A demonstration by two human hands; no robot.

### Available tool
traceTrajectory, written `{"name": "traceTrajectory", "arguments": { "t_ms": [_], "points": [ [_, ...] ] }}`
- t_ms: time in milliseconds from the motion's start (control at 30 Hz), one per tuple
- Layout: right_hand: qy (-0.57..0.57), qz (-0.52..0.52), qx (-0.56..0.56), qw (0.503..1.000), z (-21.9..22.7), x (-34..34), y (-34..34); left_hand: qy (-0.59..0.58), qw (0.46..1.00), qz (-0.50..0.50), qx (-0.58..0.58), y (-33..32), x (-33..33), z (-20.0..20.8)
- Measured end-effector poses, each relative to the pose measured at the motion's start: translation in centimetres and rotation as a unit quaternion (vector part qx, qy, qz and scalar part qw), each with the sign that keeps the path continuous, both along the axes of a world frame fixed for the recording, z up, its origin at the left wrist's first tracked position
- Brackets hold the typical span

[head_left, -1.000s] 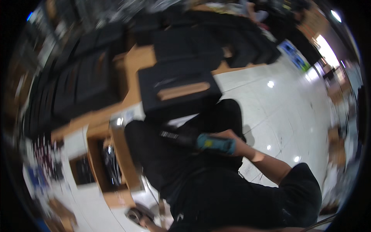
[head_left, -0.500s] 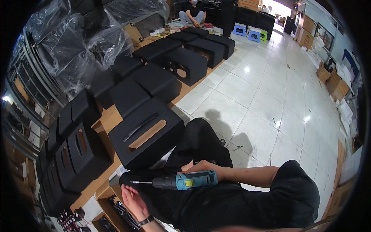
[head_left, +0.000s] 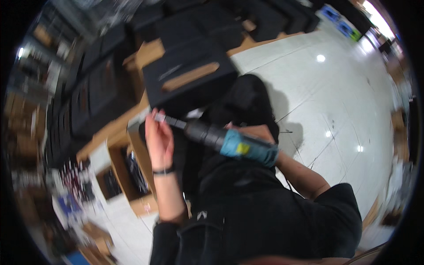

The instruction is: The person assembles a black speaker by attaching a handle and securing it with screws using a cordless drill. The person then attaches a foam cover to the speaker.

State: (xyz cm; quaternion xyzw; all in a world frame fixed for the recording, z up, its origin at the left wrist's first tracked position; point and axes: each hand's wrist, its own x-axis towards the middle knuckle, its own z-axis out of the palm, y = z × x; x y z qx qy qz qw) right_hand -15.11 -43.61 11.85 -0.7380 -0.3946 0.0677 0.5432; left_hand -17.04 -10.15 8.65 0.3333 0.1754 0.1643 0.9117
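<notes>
A teal and black cordless drill (head_left: 247, 149) lies across my lap, its long bit (head_left: 174, 121) pointing left and slightly up. My right hand (head_left: 257, 131) is wrapped round its grip, partly hidden behind the drill body. My left hand (head_left: 160, 139) is at the bit's tip, fingers bent together there; anything small between them is lost in blur. Just beyond the bit stands a black box-shaped cabinet (head_left: 198, 59) with a long slot and a strap handle on the side facing up.
More black cabinets (head_left: 99, 95) stand on cardboard at the left and far side. Beside my left forearm is an open cardboard box (head_left: 143, 205) with dark parts in it. Small parts (head_left: 75, 179) lie on the floor at left. White floor tiles (head_left: 318, 106) stretch to the right.
The view has tipped down and blurred. My left hand has come up to the bit's tip, and the drill now slants with its bit end higher. My right hand keeps its hold.
</notes>
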Motion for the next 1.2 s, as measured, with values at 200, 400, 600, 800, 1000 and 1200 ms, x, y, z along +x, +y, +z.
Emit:
{"name": "traceTrajectory", "arguments": {
  "t_ms": [200,400,600,800,1000,1200],
  "points": [
    [-0.071,-0.021,-0.008,0.997,2.9,-0.1,1.4,-0.029,0.997,0.059,-0.036,-1.0,-0.5,2.6],
    [-0.092,-0.027,-0.051,0.994,3.7,0.6,2.4,-0.050,0.994,0.053,-0.078,-0.5,-0.2,2.7],
    [-0.078,-0.023,-0.074,0.994,2.5,1.4,2.5,-0.028,0.997,0.054,-0.056,-0.1,0.5,3.0],
    [-0.085,-0.015,-0.097,0.992,2.6,3.2,2.1,-0.025,0.999,-0.036,0.023,2.7,1.3,1.5],
    [-0.084,0.084,-0.104,0.987,6.3,10.4,2.1,-0.101,0.982,-0.142,0.070,6.5,5.8,-0.9],
    [-0.240,0.017,-0.114,0.964,11.2,16.7,3.6,-0.159,0.918,-0.191,0.309,11.5,15.2,-0.4]
  ]
}}
